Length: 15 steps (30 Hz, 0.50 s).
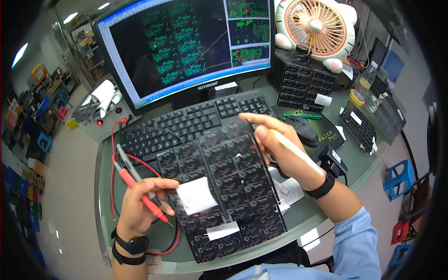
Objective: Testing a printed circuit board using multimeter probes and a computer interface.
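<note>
A black circuit board panel, divided into many small boards, is held tilted above the desk. My right hand grips its upper right corner between thumb and fingers. In my left hand are two test probes, a red probe and a grey-black probe, while its fingertips touch the panel's left edge. A white paper slip lies on the panel beside those fingertips. Another white slip sits lower down, where the edge of a second panel shows beneath the first.
Behind the panel are a black keyboard and a monitor. To the right lie a mouse, a green pen, a black adapter and more panels. A fan stands behind. Red leads loop at left.
</note>
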Each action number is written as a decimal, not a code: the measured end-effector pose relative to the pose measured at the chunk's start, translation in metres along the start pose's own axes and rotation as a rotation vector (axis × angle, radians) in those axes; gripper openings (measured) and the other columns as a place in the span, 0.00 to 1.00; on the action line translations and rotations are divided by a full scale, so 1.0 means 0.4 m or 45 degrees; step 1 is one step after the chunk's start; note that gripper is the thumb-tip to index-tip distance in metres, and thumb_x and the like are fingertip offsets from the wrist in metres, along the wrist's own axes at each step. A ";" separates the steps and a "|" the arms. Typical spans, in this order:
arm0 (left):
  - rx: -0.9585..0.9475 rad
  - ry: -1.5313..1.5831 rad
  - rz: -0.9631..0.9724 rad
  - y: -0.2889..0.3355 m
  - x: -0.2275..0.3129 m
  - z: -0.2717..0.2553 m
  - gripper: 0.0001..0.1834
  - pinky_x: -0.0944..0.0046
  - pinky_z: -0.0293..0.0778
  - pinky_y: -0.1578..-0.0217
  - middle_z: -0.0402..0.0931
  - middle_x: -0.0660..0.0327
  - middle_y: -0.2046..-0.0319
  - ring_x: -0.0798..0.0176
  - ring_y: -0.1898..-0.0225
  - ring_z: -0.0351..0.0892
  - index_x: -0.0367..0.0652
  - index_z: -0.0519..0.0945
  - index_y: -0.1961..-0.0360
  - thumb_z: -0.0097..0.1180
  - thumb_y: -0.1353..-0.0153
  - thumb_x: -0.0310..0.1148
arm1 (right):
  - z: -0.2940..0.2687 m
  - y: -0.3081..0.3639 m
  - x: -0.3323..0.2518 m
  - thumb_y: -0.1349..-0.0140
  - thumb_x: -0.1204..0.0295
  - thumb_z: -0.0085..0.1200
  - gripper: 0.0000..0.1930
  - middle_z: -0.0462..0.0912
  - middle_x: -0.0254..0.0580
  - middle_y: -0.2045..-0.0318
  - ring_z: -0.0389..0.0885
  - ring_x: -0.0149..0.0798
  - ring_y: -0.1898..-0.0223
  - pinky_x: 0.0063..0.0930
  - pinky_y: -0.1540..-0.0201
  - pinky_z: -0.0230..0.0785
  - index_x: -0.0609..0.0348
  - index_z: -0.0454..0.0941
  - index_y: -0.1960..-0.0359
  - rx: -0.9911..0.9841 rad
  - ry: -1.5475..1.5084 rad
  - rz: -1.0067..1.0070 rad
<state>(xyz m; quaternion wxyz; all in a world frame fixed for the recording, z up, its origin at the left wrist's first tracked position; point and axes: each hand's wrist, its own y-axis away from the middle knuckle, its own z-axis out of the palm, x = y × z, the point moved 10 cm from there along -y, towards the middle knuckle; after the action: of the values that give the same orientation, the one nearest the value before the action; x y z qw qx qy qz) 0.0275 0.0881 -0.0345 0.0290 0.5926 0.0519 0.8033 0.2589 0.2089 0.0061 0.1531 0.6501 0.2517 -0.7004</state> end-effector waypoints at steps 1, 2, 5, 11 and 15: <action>0.053 0.103 0.065 0.003 0.013 -0.026 0.23 0.62 0.82 0.76 0.79 0.45 0.64 0.60 0.72 0.79 0.22 0.78 0.60 0.42 0.38 0.37 | 0.008 -0.010 -0.020 0.29 0.59 0.43 0.22 0.74 0.31 0.76 0.67 0.20 0.81 0.14 0.76 0.60 0.61 0.68 0.41 -0.040 -0.015 -0.025; 0.145 0.191 0.168 0.003 0.028 -0.052 0.22 0.63 0.81 0.78 0.79 0.49 0.67 0.62 0.77 0.77 0.23 0.79 0.62 0.44 0.38 0.37 | 0.017 -0.027 -0.031 0.28 0.60 0.40 0.21 0.77 0.35 0.74 0.70 0.22 0.80 0.15 0.76 0.63 0.62 0.68 0.42 -0.097 -0.031 -0.058; 0.204 0.705 0.260 0.009 0.050 -0.110 0.16 0.62 0.81 0.76 0.79 0.52 0.71 0.63 0.76 0.78 0.31 0.79 0.68 0.47 0.38 0.36 | 0.089 -0.076 -0.009 0.29 0.66 0.43 0.14 0.83 0.39 0.71 0.78 0.25 0.74 0.19 0.71 0.70 0.60 0.73 0.51 -0.315 0.151 -0.112; -0.513 1.078 0.128 0.019 0.077 -0.013 0.14 0.65 0.77 0.62 0.69 0.53 0.62 0.58 0.60 0.74 0.37 0.63 0.58 0.52 0.37 0.33 | 0.251 -0.105 -0.019 0.44 0.71 0.50 0.09 0.80 0.34 0.69 0.75 0.43 0.58 0.38 0.60 0.70 0.51 0.76 0.62 -0.495 1.293 -0.792; -0.464 1.083 0.131 0.039 0.068 0.022 0.19 0.68 0.74 0.65 0.67 0.56 0.65 0.63 0.65 0.68 0.40 0.63 0.60 0.60 0.42 0.35 | 0.311 -0.102 -0.022 0.42 0.70 0.49 0.06 0.79 0.35 0.71 0.74 0.42 0.59 0.34 0.57 0.65 0.51 0.76 0.64 -0.530 1.307 -0.909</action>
<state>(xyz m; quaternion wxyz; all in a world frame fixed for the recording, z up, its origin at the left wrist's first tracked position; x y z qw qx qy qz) 0.0282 0.0758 -0.0044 0.0689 0.1975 -0.1121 0.9714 0.1340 0.1729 0.0246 -0.1058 0.7350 0.6231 -0.2457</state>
